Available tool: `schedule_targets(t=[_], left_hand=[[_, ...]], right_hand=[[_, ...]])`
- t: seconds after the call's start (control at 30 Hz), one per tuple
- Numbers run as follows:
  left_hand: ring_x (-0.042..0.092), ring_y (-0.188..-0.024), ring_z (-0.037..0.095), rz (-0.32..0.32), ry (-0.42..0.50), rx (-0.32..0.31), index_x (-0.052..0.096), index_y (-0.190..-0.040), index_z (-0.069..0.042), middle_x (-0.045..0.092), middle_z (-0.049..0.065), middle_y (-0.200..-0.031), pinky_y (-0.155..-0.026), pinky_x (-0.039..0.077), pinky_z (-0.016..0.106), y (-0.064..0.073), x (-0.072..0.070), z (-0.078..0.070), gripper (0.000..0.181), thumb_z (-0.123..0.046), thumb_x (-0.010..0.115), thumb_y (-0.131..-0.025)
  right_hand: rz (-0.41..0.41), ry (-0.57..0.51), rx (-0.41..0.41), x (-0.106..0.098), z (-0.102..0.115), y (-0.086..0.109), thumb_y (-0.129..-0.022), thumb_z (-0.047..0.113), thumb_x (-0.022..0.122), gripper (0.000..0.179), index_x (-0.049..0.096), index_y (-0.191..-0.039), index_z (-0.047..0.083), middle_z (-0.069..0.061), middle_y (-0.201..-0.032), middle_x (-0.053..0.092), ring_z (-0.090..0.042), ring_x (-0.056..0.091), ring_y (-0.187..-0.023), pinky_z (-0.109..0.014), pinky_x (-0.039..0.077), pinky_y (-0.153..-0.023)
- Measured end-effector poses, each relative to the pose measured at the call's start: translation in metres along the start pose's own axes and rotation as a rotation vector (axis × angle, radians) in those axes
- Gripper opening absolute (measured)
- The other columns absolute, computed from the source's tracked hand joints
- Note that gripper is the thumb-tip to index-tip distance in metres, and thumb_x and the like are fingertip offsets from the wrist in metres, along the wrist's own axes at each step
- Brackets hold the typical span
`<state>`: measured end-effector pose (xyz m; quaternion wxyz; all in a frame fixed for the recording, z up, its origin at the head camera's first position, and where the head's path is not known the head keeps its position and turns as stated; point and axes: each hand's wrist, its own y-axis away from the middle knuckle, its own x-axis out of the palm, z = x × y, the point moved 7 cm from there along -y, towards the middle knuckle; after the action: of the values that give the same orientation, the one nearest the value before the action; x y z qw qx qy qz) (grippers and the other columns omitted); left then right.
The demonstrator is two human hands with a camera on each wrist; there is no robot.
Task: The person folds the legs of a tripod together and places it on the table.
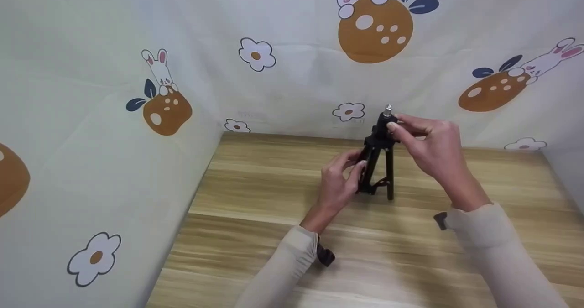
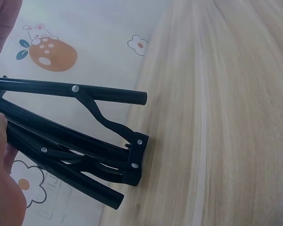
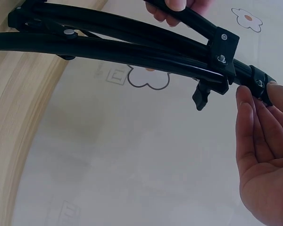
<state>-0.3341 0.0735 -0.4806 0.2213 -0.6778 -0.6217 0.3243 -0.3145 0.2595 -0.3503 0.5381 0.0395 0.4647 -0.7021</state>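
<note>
A small black tripod point(image 1: 372, 157) stands near the back of the table, its legs partly spread and a silver screw tip point(image 1: 388, 110) on top. My left hand point(image 1: 338, 180) grips one of its legs from the left side. With thumb and fingers, my right hand point(image 1: 433, 146) pinches the upper collar just below the screw tip. In the left wrist view the tripod legs point(image 2: 61, 127) show hinged braces joined to a lower bracket point(image 2: 136, 160). A dark knob point(image 3: 201, 95) juts from the hub in the right wrist view, apart from the right fingers point(image 3: 262, 132).
The wood-grain table point(image 1: 255, 207) meets a pale printed cloth wall point(image 1: 292, 89) close behind the tripod. Another cloth wall point(image 1: 114, 171) runs along the left edge. Dark straps with small mounts point(image 1: 325, 253) sit at both sleeve cuffs.
</note>
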Motion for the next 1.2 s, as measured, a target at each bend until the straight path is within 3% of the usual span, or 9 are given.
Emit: schedule_targets(t=[0.07,0.13,0.3,0.4,0.83,1.0,1.03,1.1,1.2], left_hand=[[0.077,-0.111,0.024,-0.002,0.002,-0.002,0.071,-0.122,0.006,0.076,0.021,-0.118,-0.1,0.065,0.022,0.0,0.0004,0.0008,0.022,-0.004,0.073,-0.103],[0.077,-0.111,0.025,-0.002,0.013,-0.004,0.071,-0.122,0.006,0.076,0.021,-0.118,-0.1,0.064,0.023,0.0,0.0009,0.0014,0.022,-0.003,0.073,-0.102],[0.077,-0.112,0.024,-0.001,0.021,-0.009,0.071,-0.122,0.007,0.076,0.021,-0.118,-0.101,0.064,0.023,-0.0011,0.0016,0.0012,0.022,-0.002,0.073,-0.102],[0.077,-0.112,0.023,-0.003,0.016,-0.015,0.071,-0.122,0.007,0.076,0.021,-0.117,-0.101,0.064,0.023,-0.0016,0.0016,0.0014,0.022,-0.002,0.073,-0.102],[0.077,-0.112,0.027,-0.024,0.066,-0.024,0.071,-0.12,0.007,0.076,0.022,-0.116,-0.102,0.064,0.026,-0.0028,0.0021,0.0018,0.021,-0.002,0.073,-0.102],[0.077,-0.113,0.026,-0.037,0.068,-0.017,0.071,-0.12,0.006,0.075,0.021,-0.116,-0.102,0.065,0.027,-0.0032,0.0031,0.0015,0.021,-0.003,0.073,-0.102],[0.077,-0.113,0.026,-0.038,0.069,-0.015,0.071,-0.12,0.006,0.075,0.021,-0.116,-0.102,0.065,0.027,-0.0033,0.0031,0.0013,0.02,-0.003,0.073,-0.103],[0.077,-0.113,0.026,-0.04,0.07,-0.016,0.071,-0.12,0.006,0.075,0.021,-0.117,-0.102,0.065,0.028,-0.0031,0.0031,0.0015,0.02,-0.003,0.073,-0.103],[0.077,-0.113,0.026,-0.044,0.069,-0.024,0.071,-0.12,0.005,0.075,0.021,-0.117,-0.102,0.065,0.028,-0.0026,0.003,0.0021,0.02,-0.004,0.072,-0.103]], right_hand=[[0.001,-0.003,-0.002,0.0005,-0.0008,-0.0003,-0.1,0.026,0.081,0.026,0.083,-0.121,0.011,-0.011,-0.104,0.084,0.013,0.073,-0.088,0.001,0.054,-0.073],[0.0,-0.006,-0.002,0.0007,-0.0012,-0.0004,-0.1,0.025,0.081,0.025,0.083,-0.121,0.011,-0.011,-0.104,0.084,0.012,0.074,-0.088,0.001,0.054,-0.073],[-0.002,0.002,-0.006,0.0004,-0.0011,-0.0002,-0.1,0.025,0.081,0.025,0.083,-0.121,0.01,-0.011,-0.104,0.083,-0.026,0.082,-0.09,0.002,0.053,-0.074],[0.001,0.003,-0.003,0.0005,-0.0011,0.0,-0.1,0.026,0.081,0.026,0.083,-0.121,0.01,-0.012,-0.104,0.083,-0.03,0.082,-0.09,0.002,0.052,-0.074],[0.007,-0.006,-0.006,0.0019,-0.0003,-0.0007,-0.1,0.025,0.081,0.027,0.082,-0.122,0.011,-0.012,-0.105,0.084,-0.028,0.082,-0.091,0.002,0.053,-0.076],[-0.002,-0.005,-0.02,0.0012,-0.0002,-0.001,-0.1,0.025,0.081,0.026,0.083,-0.122,0.011,-0.011,-0.104,0.084,0.007,0.076,-0.088,0.0,0.055,-0.073],[-0.003,-0.004,-0.022,0.0011,0.0,-0.001,-0.1,0.025,0.081,0.026,0.083,-0.122,0.011,-0.011,-0.104,0.084,0.008,0.075,-0.088,0.0,0.055,-0.073],[-0.001,-0.004,-0.024,0.0015,0.0004,-0.0012,-0.1,0.025,0.081,0.026,0.082,-0.122,0.01,-0.011,-0.104,0.084,0.005,0.077,-0.087,0.0,0.055,-0.073],[0.003,-0.002,-0.021,0.0025,0.0005,-0.0015,-0.1,0.024,0.081,0.027,0.082,-0.122,0.01,-0.011,-0.104,0.083,-0.015,0.082,-0.088,0.0,0.054,-0.073]])
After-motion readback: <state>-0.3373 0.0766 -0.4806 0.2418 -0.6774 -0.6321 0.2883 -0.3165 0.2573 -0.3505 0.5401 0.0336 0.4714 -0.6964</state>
